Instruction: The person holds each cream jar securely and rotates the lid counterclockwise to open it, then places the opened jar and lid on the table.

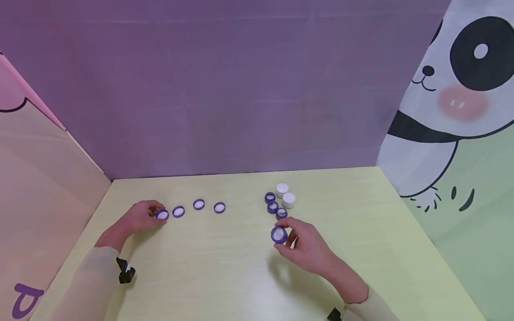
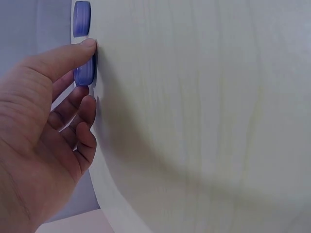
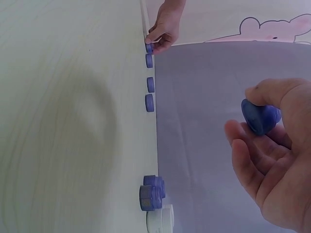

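Observation:
My left hand (image 1: 155,214) rests on the pale yellow-green table (image 1: 225,267) at the left and pinches a flat purple cap (image 1: 162,215), the leftmost in a row. In the left wrist view the thumb (image 2: 73,53) lies over this cap (image 2: 83,73) and the other fingers curl beneath it. My right hand (image 1: 286,235) is raised slightly above the table at centre. It holds a small purple lidded jar (image 1: 279,234) between thumb and fingertips, and the right wrist view shows that jar (image 3: 260,116) in the same grip.
Three more purple caps (image 1: 178,211) (image 1: 198,204) (image 1: 219,207) lie in the row to the right. Behind my right hand stands a cluster of three purple jars (image 1: 273,207) and two white ones (image 1: 288,199). Purple, pink and panda-print walls surround the table.

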The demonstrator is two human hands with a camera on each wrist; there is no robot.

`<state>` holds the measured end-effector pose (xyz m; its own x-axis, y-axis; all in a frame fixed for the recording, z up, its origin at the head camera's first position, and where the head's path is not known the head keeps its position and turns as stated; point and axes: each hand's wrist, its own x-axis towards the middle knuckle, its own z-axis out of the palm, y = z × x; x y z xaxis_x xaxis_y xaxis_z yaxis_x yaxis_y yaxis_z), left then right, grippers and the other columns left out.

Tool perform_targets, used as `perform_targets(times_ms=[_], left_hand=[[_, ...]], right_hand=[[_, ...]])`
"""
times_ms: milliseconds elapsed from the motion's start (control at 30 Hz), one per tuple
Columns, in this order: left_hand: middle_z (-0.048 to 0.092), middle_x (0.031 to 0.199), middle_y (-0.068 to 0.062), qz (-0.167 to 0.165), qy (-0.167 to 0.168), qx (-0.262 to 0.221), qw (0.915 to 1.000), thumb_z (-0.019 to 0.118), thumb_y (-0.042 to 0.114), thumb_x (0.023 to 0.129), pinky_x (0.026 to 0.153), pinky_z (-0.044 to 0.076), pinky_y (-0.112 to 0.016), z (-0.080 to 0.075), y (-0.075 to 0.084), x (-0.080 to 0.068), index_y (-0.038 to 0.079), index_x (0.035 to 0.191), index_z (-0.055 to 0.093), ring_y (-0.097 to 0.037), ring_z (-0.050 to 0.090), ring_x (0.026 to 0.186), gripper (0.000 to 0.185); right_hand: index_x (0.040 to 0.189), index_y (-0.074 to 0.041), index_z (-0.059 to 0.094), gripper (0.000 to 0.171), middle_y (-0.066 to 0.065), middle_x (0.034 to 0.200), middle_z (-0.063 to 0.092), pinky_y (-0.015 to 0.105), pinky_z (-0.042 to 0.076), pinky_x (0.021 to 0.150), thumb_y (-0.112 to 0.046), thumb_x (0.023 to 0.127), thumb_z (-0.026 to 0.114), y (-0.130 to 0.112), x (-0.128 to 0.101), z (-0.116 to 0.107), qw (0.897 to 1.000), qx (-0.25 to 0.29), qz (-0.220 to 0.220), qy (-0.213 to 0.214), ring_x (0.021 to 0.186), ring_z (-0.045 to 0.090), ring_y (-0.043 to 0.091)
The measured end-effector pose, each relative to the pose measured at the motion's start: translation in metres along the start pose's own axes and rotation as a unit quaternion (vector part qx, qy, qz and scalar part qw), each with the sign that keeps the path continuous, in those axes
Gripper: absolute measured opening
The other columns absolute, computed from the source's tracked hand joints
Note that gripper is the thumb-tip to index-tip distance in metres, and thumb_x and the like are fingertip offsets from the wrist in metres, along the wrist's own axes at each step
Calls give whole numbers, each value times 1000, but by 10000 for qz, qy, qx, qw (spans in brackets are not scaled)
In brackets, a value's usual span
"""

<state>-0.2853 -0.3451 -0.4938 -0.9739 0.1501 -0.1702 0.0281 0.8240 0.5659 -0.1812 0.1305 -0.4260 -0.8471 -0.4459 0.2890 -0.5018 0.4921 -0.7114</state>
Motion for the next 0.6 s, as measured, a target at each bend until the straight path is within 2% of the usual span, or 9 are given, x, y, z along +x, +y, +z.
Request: perform_targets(times_ms=[333,600], left_hand=[[56,107,-19,-84,-50,-51,9999,79,21,83,77,49,-40,-2,-1,-4,-1,123,56,-33,52,93,52],[55,114,-23,172,469,-174,9986,75,23,86,68,51,-34,-8,3,-12,-2,127,55,-33,55,94,52]], right_hand=[[112,-11,61,40,-4,98,64,24,51,54,-10,78,81,5,3,-10,9998,-83,21,177,66,59,4],[108,-12,61,40,-6,95,58,24,50,54,-9,75,84,13,10,-26,9985,-298,-105,442,68,59,10]])
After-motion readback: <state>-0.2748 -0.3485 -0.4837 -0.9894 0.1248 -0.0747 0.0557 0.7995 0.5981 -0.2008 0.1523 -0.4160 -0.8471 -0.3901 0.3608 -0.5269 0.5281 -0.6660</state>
